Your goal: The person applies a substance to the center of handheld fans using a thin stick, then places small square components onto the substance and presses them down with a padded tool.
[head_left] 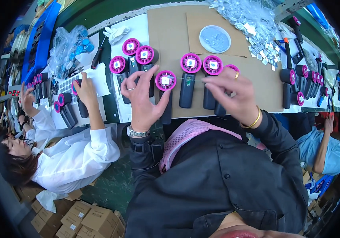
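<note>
A handheld fan with a round pink head [165,80] and dark handle lies in front of me, a white square on its centre. My left hand [144,99] curves around this head, thumb and forefinger at its rim, other fingers raised. Pinched in my right hand [235,95] is a thin stick [189,80], its far end by the white square; whether it touches cannot be made out. Beyond lie similar fans [190,63] [212,65], with one partly hidden under my right hand. More fans [144,54] stand grouped beyond my left hand.
A round dish of grey paste [215,39] sits on cardboard [237,43]. Small white squares [265,51] spill from clear plastic at the back right. White gloves [116,34] lie back left. Co-workers flank me; the left one's hand [85,91] holds a fan. Fans [288,77] stand right.
</note>
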